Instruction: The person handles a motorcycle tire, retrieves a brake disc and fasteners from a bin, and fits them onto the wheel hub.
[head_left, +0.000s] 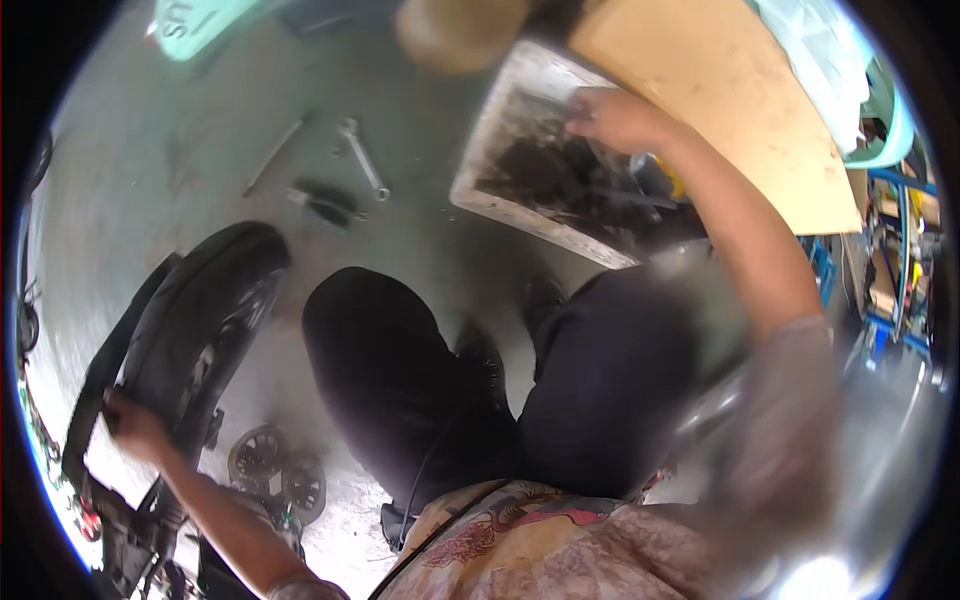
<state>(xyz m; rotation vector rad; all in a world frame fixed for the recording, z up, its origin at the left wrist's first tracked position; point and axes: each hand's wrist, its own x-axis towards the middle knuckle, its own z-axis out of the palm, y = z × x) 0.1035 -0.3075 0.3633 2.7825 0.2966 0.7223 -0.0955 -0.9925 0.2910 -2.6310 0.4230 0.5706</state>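
At the lower left, my left hand is closed at the edge of a long black molded part, which is curved like a seat or fender. Its fingertips are partly hidden against the dark edge. My right hand reaches over a shallow, grimy, pale-rimmed tray at the upper right. The fingers there are bent together and blurred; whatever they hold is too unclear to name. Dark, dirty items lie in the tray, with a yellow item below my wrist.
A combination wrench, a thin rod and a dark-handled tool lie on the floor ahead. A cardboard sheet lies beyond the tray. Two round spoked parts are near my left forearm. Blue shelving stands far right.
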